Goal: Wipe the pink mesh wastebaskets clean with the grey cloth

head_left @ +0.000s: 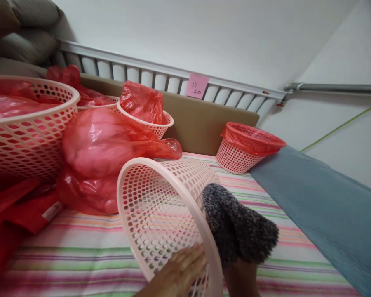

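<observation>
Beside the bulging red bag (102, 144), the pink basket (159, 204) is tipped; my left hand (184, 268) lies flat inside, unclosed, apparently to brace it. Dark fuzzy fabric (218, 210) covers my right hand (239, 241) outside, so I can't tell its grip.

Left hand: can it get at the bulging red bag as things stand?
Probably not straight from here: the left hand is inside the tipped pale pink basket, whose perforated wall seems to stand between it and the bulging red bag.
</observation>
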The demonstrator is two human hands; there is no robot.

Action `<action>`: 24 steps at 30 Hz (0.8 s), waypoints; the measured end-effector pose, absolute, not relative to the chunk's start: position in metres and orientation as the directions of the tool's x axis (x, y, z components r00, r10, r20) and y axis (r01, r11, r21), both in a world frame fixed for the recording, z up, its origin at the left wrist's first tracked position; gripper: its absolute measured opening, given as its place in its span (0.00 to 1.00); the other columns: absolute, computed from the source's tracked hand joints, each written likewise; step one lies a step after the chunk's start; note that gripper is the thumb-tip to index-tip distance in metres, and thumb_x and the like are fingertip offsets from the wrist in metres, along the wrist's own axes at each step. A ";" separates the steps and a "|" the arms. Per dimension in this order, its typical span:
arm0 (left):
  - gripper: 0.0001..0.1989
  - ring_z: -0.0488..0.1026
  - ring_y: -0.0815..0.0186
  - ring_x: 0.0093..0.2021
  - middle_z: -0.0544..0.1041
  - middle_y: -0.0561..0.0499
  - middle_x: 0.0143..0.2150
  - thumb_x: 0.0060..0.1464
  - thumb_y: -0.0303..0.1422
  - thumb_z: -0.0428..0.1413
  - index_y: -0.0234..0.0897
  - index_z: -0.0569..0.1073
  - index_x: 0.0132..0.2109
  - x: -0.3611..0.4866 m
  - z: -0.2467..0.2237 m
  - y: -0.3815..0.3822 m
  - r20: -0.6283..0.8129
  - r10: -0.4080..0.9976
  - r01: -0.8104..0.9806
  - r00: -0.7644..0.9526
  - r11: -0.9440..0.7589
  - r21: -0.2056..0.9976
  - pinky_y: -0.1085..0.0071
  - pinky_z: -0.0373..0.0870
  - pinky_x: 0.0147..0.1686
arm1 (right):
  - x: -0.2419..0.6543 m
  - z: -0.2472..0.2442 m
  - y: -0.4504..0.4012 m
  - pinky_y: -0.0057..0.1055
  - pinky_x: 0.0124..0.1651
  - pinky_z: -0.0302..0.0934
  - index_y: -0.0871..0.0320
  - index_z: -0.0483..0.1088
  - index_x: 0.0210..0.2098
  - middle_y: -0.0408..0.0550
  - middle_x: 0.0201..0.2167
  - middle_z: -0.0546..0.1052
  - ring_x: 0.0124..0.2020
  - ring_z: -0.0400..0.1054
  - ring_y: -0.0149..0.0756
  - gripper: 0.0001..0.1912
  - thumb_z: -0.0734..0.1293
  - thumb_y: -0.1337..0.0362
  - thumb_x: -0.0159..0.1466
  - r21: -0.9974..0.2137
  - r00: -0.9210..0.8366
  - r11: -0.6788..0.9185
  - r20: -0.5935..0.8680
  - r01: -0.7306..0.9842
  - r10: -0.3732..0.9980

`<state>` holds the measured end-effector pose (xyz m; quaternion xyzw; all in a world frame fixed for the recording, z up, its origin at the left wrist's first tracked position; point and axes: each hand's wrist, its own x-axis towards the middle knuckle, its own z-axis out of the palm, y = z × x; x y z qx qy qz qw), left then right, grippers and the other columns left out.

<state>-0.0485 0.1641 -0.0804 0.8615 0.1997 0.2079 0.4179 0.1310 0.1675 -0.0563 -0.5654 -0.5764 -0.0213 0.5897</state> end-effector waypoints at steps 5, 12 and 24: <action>0.37 0.50 0.54 0.65 0.51 0.44 0.67 0.57 0.36 0.54 0.45 0.42 0.66 -0.043 -0.097 0.165 0.245 0.506 0.148 0.827 -0.616 0.774 0.58 0.49 0.62 | 0.133 -0.071 0.173 0.44 0.41 0.65 0.53 0.72 0.20 0.50 0.20 0.75 0.36 0.69 0.47 0.07 0.67 0.57 0.50 -0.629 0.320 0.430 0.736 0.647 0.596; 0.34 0.53 0.55 0.64 0.51 0.44 0.67 0.63 0.35 0.44 0.47 0.30 0.66 -0.030 -0.141 0.165 0.416 0.445 0.125 0.793 -0.787 0.604 0.58 0.54 0.60 | 0.148 -0.066 0.205 0.43 0.45 0.60 0.61 0.72 0.31 0.50 0.27 0.76 0.39 0.67 0.48 0.14 0.67 0.60 0.46 -0.867 0.594 0.167 0.450 0.469 0.667; 0.29 0.59 0.63 0.61 0.63 0.47 0.62 0.63 0.26 0.42 0.40 0.39 0.66 -0.032 -0.138 0.163 0.454 0.440 0.321 0.775 -0.892 0.317 0.66 0.60 0.57 | 0.162 -0.058 0.212 0.36 0.35 0.63 0.63 0.71 0.38 0.49 0.26 0.74 0.34 0.68 0.42 0.18 0.65 0.58 0.52 -0.891 0.637 0.151 0.416 0.427 0.650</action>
